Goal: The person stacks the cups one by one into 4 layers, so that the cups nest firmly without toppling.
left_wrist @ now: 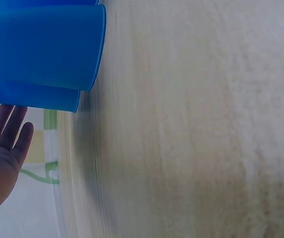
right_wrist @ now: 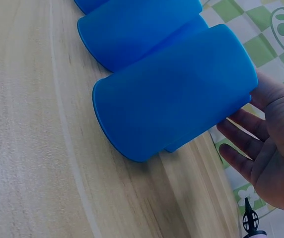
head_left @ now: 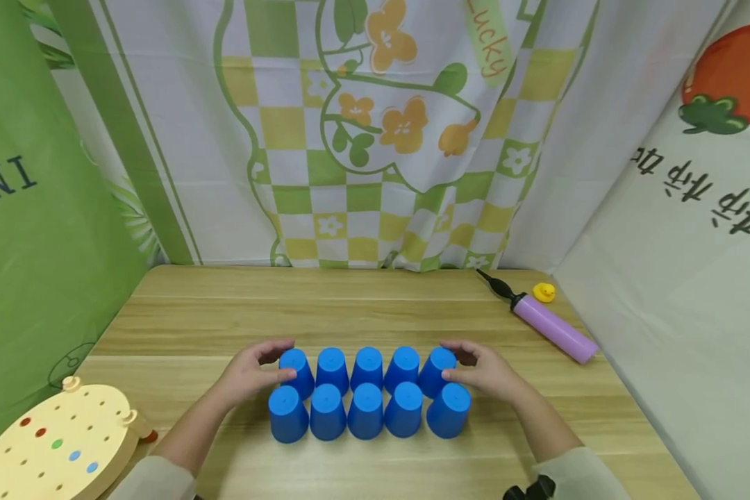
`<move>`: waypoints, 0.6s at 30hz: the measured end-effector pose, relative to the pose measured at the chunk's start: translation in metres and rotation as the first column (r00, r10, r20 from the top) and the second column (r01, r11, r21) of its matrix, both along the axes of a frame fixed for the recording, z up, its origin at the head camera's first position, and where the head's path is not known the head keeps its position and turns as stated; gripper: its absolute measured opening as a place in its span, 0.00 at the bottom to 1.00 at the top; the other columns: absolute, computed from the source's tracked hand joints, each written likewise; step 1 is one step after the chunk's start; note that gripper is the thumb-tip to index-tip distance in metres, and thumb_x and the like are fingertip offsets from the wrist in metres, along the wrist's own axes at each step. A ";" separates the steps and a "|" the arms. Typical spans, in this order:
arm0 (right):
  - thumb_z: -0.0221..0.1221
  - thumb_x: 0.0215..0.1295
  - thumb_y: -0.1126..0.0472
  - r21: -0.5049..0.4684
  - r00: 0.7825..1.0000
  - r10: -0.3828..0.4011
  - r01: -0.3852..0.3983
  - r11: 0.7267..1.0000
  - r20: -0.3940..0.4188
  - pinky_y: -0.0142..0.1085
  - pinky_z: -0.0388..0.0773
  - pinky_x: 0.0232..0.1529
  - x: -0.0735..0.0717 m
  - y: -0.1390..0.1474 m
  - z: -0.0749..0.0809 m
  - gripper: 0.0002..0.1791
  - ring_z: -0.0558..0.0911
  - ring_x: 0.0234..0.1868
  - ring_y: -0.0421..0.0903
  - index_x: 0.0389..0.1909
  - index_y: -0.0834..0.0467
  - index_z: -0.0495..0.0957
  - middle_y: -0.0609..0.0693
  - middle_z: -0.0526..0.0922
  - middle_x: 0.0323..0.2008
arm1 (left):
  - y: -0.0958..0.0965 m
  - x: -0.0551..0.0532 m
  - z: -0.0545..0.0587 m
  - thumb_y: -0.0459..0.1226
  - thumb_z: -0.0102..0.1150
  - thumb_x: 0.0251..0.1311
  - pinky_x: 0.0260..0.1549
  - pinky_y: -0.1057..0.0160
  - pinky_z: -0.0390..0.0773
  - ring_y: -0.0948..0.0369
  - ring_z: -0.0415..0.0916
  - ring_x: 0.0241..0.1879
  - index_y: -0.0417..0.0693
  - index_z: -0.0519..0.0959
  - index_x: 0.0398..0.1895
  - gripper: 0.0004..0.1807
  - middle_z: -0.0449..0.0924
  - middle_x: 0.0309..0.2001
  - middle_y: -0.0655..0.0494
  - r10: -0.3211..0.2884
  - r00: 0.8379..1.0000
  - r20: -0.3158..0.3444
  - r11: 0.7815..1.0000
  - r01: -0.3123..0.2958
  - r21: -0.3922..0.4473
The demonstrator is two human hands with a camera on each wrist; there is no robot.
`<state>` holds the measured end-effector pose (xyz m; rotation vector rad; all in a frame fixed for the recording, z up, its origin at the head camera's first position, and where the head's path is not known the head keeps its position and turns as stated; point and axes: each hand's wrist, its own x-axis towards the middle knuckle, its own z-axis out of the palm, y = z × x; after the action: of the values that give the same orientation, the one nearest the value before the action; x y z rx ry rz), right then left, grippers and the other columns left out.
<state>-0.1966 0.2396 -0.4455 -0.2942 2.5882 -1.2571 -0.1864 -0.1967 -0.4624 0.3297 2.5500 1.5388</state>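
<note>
Several blue cups stand upside down in two rows. At the left end of the back row, my left hand has its thumb on the front of the end cup and its fingers reaching behind it. The left wrist view shows those fingers fairly straight and partly hidden by a front cup. My right hand mirrors this at the right end cup, thumb in front. In the right wrist view its fingers spread loosely beside the cups, behind the nearest front cup.
A purple hand pump with a black nozzle lies at the back right, beside a small yellow duck. At the front left sits a round wooden pegboard with coloured dots. Patterned curtains hang behind the table.
</note>
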 end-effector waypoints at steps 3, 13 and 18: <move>0.67 0.59 0.46 0.010 1.000 -0.002 0.002 1.000 0.008 0.54 0.71 0.65 -0.002 0.000 0.001 0.34 0.73 0.64 0.58 0.65 0.55 0.73 0.55 0.77 0.63 | 0.000 0.000 0.001 0.46 0.69 0.57 0.58 0.43 0.76 0.41 0.72 0.62 0.39 0.73 0.64 0.34 0.76 0.62 0.42 0.005 1.000 0.021 1.000 -0.004 -0.006; 0.67 0.58 0.44 0.023 1.000 -0.024 0.024 0.999 0.004 0.53 0.73 0.63 -0.004 0.001 0.006 0.34 0.75 0.62 0.57 0.64 0.54 0.74 0.56 0.77 0.61 | 0.002 -0.002 0.003 0.48 0.70 0.55 0.52 0.51 0.81 0.48 0.77 0.55 0.42 0.77 0.61 0.32 0.81 0.56 0.44 0.087 0.996 0.026 0.996 -0.086 -0.035; 0.65 0.62 0.47 0.003 0.998 -0.022 0.022 1.000 -0.056 0.53 0.75 0.61 -0.011 0.003 0.016 0.34 0.76 0.61 0.58 0.65 0.58 0.72 0.59 0.77 0.61 | -0.001 -0.012 0.016 0.50 0.69 0.56 0.50 0.53 0.82 0.48 0.77 0.54 0.43 0.75 0.63 0.34 0.79 0.57 0.42 0.121 0.993 0.013 0.990 -0.119 -0.068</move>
<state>-0.2078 0.2421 -0.4292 -0.3051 2.6478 -1.2693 -0.1987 -0.1982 -0.4460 0.1570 2.6455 1.4826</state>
